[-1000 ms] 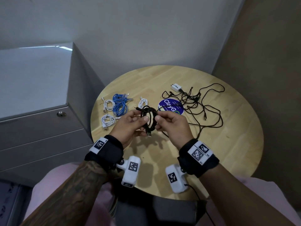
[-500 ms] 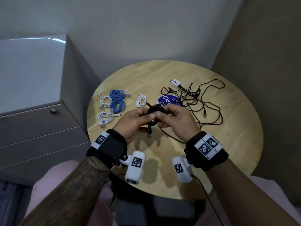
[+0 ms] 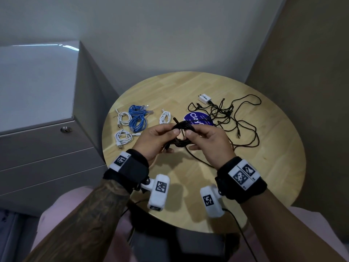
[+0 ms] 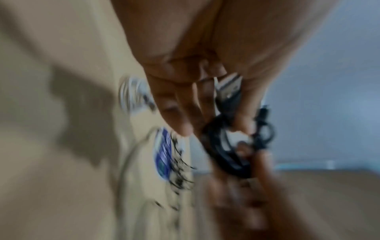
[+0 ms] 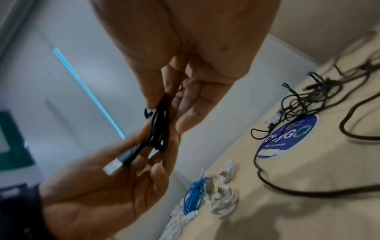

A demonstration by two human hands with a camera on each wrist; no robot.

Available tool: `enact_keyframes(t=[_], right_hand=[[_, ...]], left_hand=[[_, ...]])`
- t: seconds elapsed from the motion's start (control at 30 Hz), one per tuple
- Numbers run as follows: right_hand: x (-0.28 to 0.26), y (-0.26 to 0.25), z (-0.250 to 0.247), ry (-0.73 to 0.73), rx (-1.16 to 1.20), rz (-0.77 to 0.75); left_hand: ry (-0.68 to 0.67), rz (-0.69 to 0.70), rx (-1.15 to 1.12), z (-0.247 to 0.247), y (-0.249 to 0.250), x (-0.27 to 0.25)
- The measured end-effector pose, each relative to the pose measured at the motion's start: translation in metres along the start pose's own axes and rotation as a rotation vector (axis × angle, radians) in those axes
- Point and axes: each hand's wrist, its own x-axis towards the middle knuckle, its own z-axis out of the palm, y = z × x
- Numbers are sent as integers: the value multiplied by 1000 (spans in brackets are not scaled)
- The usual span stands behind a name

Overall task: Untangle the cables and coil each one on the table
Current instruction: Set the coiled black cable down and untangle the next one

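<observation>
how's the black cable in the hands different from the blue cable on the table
The black cable is held above the table, pinched by the left hand and right hand; the blue cable lies untouched on the table.

The black cable's coil is unfinished, a loose tail trailing to the tabletop; the blue cable is fully bundled.

The black cable shows a USB plug; the blue cable's end connectors look clear.

Both are wound into loops.

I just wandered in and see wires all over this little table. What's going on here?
A person is tidying cables. Both hands, left hand and right hand, hold a black cable wound into a small coil above the round table. Three white coils and a blue coil already lie finished on the left. A tangle of black cables with a white charger still waits on the right.
</observation>
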Motion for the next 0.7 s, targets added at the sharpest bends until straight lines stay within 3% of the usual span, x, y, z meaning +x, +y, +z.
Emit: enact_keyframes(t=[0.07, 0.17, 0.3, 0.43, 0.53, 0.7], right_hand=[[-1, 3, 4, 43, 12, -32], [1, 5, 3, 21, 55, -11], [5, 3, 1, -108, 218, 80], [4, -3, 1, -246, 451, 219], [3, -4, -1, -246, 519, 307], [1, 6, 2, -147, 189, 264]], left_hand=[[23, 44, 43, -1, -3, 0], [-65, 8, -44, 0, 1, -1], [-180, -37, -281, 0, 4, -3], [-252, -43, -313, -1, 3, -6], [-184, 9, -193, -1, 2, -6], [-13, 173, 176, 1, 4, -10]])
